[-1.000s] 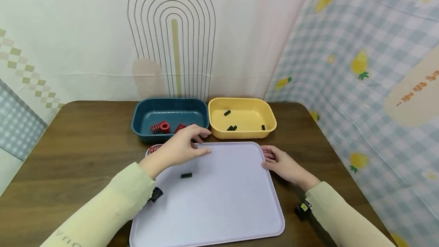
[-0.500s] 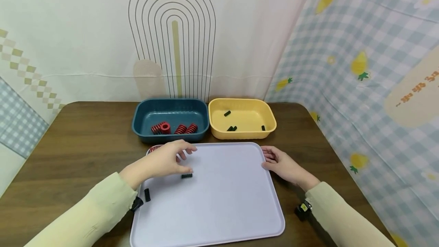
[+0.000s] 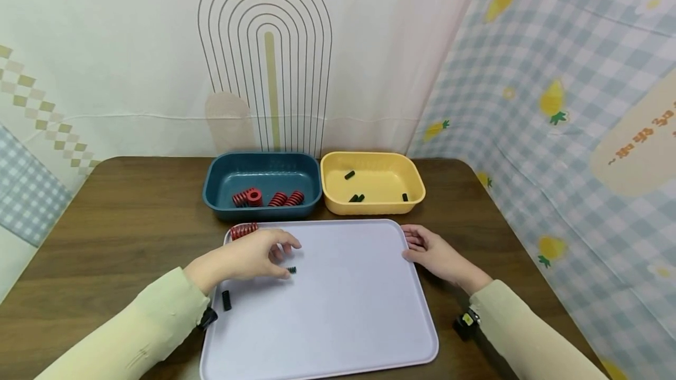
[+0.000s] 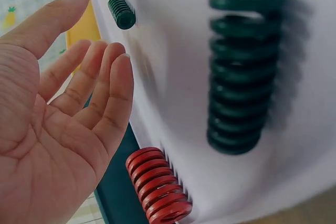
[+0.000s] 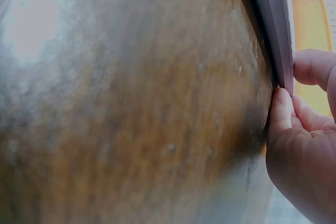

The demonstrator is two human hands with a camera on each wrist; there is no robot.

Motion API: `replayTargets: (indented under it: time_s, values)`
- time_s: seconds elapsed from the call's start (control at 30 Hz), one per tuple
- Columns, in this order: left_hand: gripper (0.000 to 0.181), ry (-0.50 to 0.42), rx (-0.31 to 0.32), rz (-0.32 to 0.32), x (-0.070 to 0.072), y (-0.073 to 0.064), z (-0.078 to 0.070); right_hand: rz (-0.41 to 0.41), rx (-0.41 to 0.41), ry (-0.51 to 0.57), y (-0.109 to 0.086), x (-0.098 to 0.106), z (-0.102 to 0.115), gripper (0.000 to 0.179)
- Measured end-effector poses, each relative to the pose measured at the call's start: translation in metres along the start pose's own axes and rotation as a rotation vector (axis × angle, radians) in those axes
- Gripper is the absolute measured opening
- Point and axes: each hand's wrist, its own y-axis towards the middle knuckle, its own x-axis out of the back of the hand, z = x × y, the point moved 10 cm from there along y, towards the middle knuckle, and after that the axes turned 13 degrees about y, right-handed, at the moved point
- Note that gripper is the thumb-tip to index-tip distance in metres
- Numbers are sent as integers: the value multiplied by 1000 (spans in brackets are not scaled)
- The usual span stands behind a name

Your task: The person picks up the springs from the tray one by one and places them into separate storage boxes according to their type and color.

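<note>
My left hand (image 3: 250, 255) is over the left part of the lavender tray (image 3: 338, 315), thumb and fingers apart. Just past its thumb tip, a small dark green spring (image 3: 292, 270) lies partly hidden in the head view. The left wrist view shows that green spring (image 4: 122, 13) beyond the fingertips and nothing in the bare palm. A second green spring (image 3: 226, 300) lies by the tray's left edge, near the wrist. At the far left corner is a red spring (image 3: 244, 230). My right hand (image 3: 435, 254) pinches the tray's right rim (image 5: 286, 51) between thumb and fingers.
Behind the tray stand a blue bin (image 3: 211, 192) with several red springs (image 3: 278, 199) and a yellow bin (image 3: 372, 208) with several small dark green springs (image 3: 350, 175). Brown wooden table (image 3: 132, 216) surrounds the tray. A patterned cloth (image 3: 369, 46) hangs behind.
My left hand has moved back from near the bins, left and toward me, to the green spring. The other green spring and the red one came into fuller view. The right hand stays put.
</note>
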Motion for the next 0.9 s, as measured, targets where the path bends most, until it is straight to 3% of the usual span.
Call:
replayTargets:
  time_s: [0.27,0.53,0.9]
  values:
    - [36,-13,46,48,-10,4,11,-2,13,-1,5,5,-10,58]
    - [15,22,22,44,-12,5,8,-1,13,-8,5,5,-10,58]
    - [12,38,33,60,-14,6,10,-9,-7,-7,5,4,-9,57]
